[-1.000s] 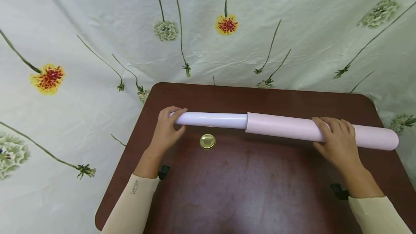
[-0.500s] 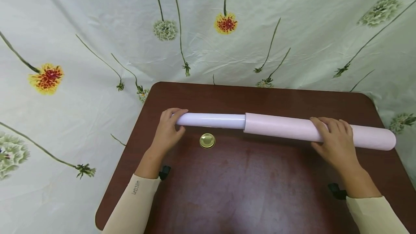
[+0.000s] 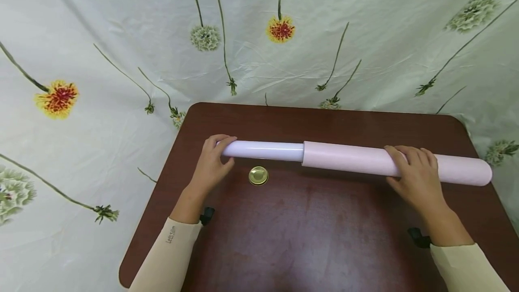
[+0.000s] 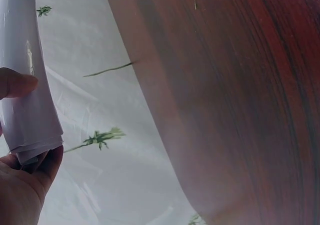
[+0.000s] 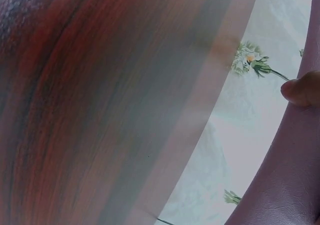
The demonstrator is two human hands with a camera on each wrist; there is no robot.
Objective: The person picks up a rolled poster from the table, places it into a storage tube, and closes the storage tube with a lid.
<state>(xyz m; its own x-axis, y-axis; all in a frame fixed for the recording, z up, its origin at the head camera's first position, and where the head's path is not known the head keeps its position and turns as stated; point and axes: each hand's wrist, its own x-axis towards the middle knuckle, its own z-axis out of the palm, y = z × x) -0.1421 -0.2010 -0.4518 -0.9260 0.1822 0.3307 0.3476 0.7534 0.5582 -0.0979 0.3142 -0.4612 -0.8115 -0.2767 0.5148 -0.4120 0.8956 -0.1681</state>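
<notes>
Closer together now than in the earlier frame are the left hand [image 3: 211, 162] and the near rim of the pink tube [image 3: 344, 157], the first shifted slightly rightward and the second slightly leftward; we note a marginally shorter exposed length of white roll [image 3: 265, 151] between them. We find the left hand grasping the roll's outer end, thumb below and fingers above; we find the right hand [image 3: 419, 175] wrapped over the pink tube toward its far end; neither is released. We record the white roll seated partly within the pink tube, both lying crosswise and apparently raised off the brown table [image 3: 344, 224], with a gold lid [image 3: 258, 175] lying on that surface just below the roll; in the left wrist view, overlapping layers show at the roll's end beside the fingers. We judge that sound handling calls for both pieces on one common line, with light, even pressure from the left hand so as not to crease those layers; we would also advise a steady right hand, since a tilt could bind the roll against the rim.
</notes>
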